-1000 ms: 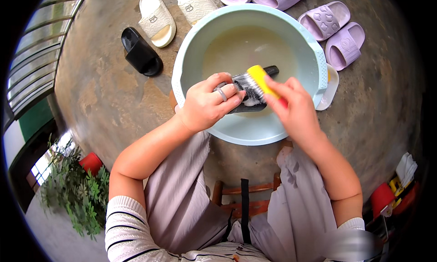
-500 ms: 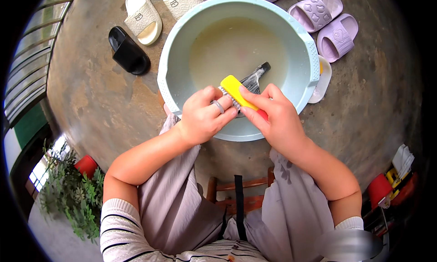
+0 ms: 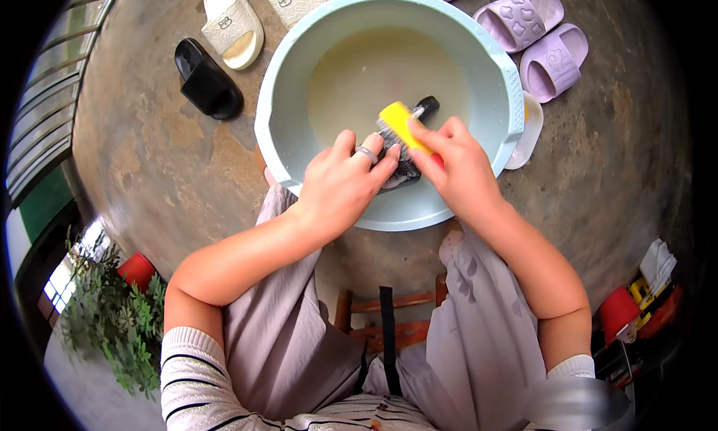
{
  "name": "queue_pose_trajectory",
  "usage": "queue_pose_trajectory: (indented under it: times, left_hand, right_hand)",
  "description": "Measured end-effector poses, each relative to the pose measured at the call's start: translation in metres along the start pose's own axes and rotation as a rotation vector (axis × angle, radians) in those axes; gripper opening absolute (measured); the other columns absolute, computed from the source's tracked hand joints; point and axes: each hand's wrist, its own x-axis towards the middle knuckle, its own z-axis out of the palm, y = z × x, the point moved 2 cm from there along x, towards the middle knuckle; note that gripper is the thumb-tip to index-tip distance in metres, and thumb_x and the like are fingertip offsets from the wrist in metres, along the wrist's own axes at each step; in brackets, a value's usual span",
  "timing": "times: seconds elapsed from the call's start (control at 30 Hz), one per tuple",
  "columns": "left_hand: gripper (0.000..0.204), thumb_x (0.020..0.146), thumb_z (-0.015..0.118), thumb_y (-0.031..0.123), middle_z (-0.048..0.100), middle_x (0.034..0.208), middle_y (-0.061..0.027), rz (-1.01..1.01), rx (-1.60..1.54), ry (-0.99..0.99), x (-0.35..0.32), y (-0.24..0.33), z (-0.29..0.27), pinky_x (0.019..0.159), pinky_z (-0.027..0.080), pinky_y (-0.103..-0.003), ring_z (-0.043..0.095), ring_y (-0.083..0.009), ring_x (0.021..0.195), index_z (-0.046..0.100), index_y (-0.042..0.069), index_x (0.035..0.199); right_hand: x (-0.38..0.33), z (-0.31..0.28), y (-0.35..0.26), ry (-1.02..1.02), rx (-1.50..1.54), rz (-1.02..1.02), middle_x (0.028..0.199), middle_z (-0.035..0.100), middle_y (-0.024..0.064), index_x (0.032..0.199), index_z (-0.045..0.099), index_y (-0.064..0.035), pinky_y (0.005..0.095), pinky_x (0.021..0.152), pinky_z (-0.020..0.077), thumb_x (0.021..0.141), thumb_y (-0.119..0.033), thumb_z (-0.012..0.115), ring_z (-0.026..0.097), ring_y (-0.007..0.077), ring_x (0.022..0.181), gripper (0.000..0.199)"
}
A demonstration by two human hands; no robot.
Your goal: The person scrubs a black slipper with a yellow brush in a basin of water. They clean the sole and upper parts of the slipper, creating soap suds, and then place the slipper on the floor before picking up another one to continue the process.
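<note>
- A dark slipper (image 3: 407, 150) is held over the near part of a pale blue basin (image 3: 277, 132), between the two hands, its black end jutting out past the fingertips toward the cloudy water (image 3: 374, 72).
- A yellow scrubbing brush (image 3: 398, 124) lies on top of the slipper, bristles down against it, just beyond the right hand's fingertips.
- The right hand (image 3: 456, 169) has its fingers closed around the brush's near end, with the thumb side pressed onto the yellow back.
- The left hand (image 3: 340, 184) grips the slipper from the other side, fingers curled together over its edge; a ring shows on one finger, and its fingertips nearly touch the right hand's.
- The basin stands on a stained concrete floor (image 3: 172, 184), its near rim under both wrists.
- Beyond the left fingers, outside the basin, lie a black slide sandal (image 3: 207, 79) and a cream sandal (image 3: 233, 25), near each other.
- Beyond the right fingers lies a pair of lilac sandals (image 3: 538, 38), side by side, and a small white dish (image 3: 526, 132) touches the basin's rim.
- Behind the wrists, the person's lap in grey trousers sits on a wooden stool (image 3: 389, 319); a green plant (image 3: 112, 326) is well off to the left.
</note>
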Motion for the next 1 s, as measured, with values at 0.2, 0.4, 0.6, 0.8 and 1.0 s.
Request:
queue_pose_trajectory:
  times: [0.2, 0.4, 0.6, 0.8, 1.0]
  left_hand:
    - [0.050, 0.082, 0.064, 0.009, 0.056, 0.106, -0.0027, -0.008, 0.083, -0.177, 0.002, 0.016, 0.010, 0.060, 0.056, -0.030, 0.055, -0.0231, 0.080, 0.063, 0.017, 0.131]
    - [0.046, 0.084, 0.065, 0.013, 0.059, 0.113, -0.0059, 0.085, 0.210, -0.165, -0.001, 0.025, 0.021, 0.058, 0.055, -0.029, 0.057, -0.0208, 0.083, 0.062, 0.016, 0.131]
    - [0.048, 0.083, 0.065, 0.015, 0.060, 0.118, -0.0086, 0.063, 0.181, -0.136, -0.007, 0.030, 0.029, 0.057, 0.053, -0.028, 0.059, -0.0213, 0.085, 0.063, 0.018, 0.130]
    - [0.049, 0.083, 0.063, 0.012, 0.062, 0.112, -0.0125, -0.043, -0.043, -0.177, -0.003, 0.002, 0.019, 0.066, 0.057, -0.037, 0.061, -0.0262, 0.084, 0.062, 0.020, 0.131]
    - [0.054, 0.072, 0.067, 0.001, 0.064, 0.107, -0.0088, -0.038, -0.157, -0.007, -0.015, -0.021, -0.009, 0.069, 0.056, -0.038, 0.064, -0.0274, 0.086, 0.069, 0.018, 0.124]
  right_hand:
    - [0.006, 0.005, 0.028, 0.007, -0.157, 0.159, 0.093, 0.058, 0.0168, 0.129, 0.070, -0.0094, 0.0431, 0.070, 0.0546, 0.094, -0.018, 0.071, 0.065, 0.0347, 0.077, 0.036]
    - [0.011, 0.001, 0.039, 0.005, -0.250, 0.198, 0.091, 0.058, 0.0182, 0.127, 0.072, -0.0091, 0.0440, 0.071, 0.0536, 0.092, -0.017, 0.073, 0.063, 0.0359, 0.077, 0.035]
    - [-0.001, 0.003, 0.013, -0.090, -0.086, 0.138, 0.093, 0.059, 0.0211, 0.130, 0.069, -0.0085, 0.0454, 0.071, 0.0544, 0.094, -0.020, 0.071, 0.064, 0.0383, 0.080, 0.038]
    - [-0.002, 0.016, 0.012, 0.021, -0.065, 0.053, 0.091, 0.058, 0.0183, 0.130, 0.071, -0.0128, 0.0443, 0.070, 0.0544, 0.093, -0.020, 0.074, 0.063, 0.0361, 0.074, 0.038]
    - [0.026, -0.002, 0.034, 0.181, -0.157, 0.182, 0.094, 0.059, 0.0171, 0.132, 0.067, -0.0102, 0.0452, 0.066, 0.0538, 0.094, -0.022, 0.073, 0.064, 0.0353, 0.075, 0.040]
